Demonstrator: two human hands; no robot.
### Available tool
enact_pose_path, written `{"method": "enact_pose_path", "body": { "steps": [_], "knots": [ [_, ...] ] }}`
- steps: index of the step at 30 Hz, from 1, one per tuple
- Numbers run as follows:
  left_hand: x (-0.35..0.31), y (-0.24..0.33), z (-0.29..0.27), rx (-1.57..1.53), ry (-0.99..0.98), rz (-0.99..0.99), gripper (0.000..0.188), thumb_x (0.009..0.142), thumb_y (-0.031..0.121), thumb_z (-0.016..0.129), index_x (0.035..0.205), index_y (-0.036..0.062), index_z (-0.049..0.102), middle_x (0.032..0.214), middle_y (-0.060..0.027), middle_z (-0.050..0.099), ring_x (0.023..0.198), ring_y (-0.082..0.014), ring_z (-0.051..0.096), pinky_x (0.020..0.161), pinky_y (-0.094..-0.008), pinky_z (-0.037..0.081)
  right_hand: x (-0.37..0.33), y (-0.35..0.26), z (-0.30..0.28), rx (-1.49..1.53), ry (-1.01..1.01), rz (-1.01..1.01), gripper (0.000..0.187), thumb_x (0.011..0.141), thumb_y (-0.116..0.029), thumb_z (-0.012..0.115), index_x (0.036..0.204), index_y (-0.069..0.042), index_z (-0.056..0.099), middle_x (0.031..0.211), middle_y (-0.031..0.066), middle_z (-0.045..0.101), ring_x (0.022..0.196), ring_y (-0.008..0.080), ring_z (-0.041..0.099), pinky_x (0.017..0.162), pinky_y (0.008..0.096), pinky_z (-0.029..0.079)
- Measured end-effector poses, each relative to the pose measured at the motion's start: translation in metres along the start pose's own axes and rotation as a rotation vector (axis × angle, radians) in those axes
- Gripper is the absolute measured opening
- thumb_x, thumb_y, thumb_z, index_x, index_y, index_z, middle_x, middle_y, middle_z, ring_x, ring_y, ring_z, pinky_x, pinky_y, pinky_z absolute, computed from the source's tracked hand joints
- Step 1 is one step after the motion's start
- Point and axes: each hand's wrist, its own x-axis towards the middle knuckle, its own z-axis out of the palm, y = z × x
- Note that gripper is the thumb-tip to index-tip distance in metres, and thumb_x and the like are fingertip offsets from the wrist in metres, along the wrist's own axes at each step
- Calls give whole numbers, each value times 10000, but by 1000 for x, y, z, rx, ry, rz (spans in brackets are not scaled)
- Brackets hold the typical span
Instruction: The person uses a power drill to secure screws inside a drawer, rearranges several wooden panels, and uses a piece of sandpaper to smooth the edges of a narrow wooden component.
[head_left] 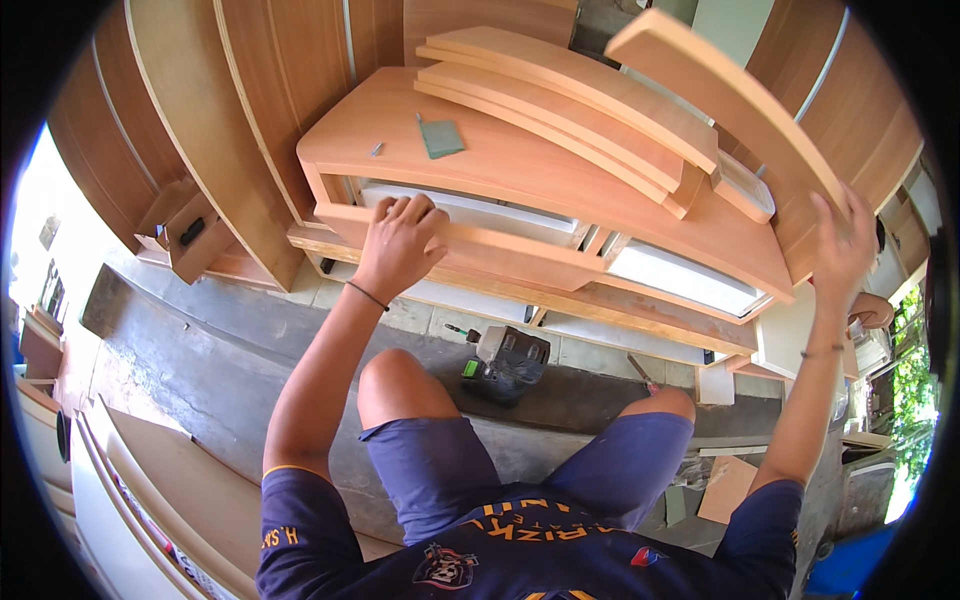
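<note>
My left hand (400, 238) is curled over the top edge of the front (520, 257), left of its middle, before the cabinet (365, 115). The front looks stiff and fairly light; a grip nearer mid-length should stop its right end dipping. My knuckles hide part of it, and I can't tell whether it touches the frame. My right hand (845, 245) is clamped on the near end of the board (740, 100), raised beside the stack (570, 88). It's probably rigid, smooth and far-end heavy; my blurred fingers hide the exact grip.
</note>
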Motion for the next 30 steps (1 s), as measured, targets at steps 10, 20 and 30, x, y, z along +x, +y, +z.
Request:
{"method": "enact_pose_path", "body": {
  "steps": [10, 20, 30],
  "knots": [
    [-42, 17, -19, 78, 109, 135, 213, 611, 90, 664, 794, 132, 563, 845, -9, 520, 834, -205, 528, 741, -366, 395, 7, -27, 108, -95, -24, -34, 230, 756, -263, 715, 935, -155, 618, 999, -22, 606, 999, 220, 556, 814, 415, 388],
    [-51, 35, -73, 160, 327, 237, 236, 577, 99, 644, 786, 157, 552, 785, 15, 499, 762, -163, 552, 668, -322, 397, -8, -40, 149, -76, -86, -59, 190, 767, -167, 645, 948, -149, 591, 995, -28, 580, 1001, 215, 528, 861, 421, 346],
    [-49, 48, -84, 174, 434, 252, 309, 566, 51, 643, 848, 150, 568, 835, 6, 551, 752, -182, 559, 674, -331, 408, 1, -21, 158, 166, -413, -31, 326, 855, -174, 586, 1175, -110, 600, 1221, 60, 581, 1176, 266, 492, 1000, 439, 323]
  ]
}}
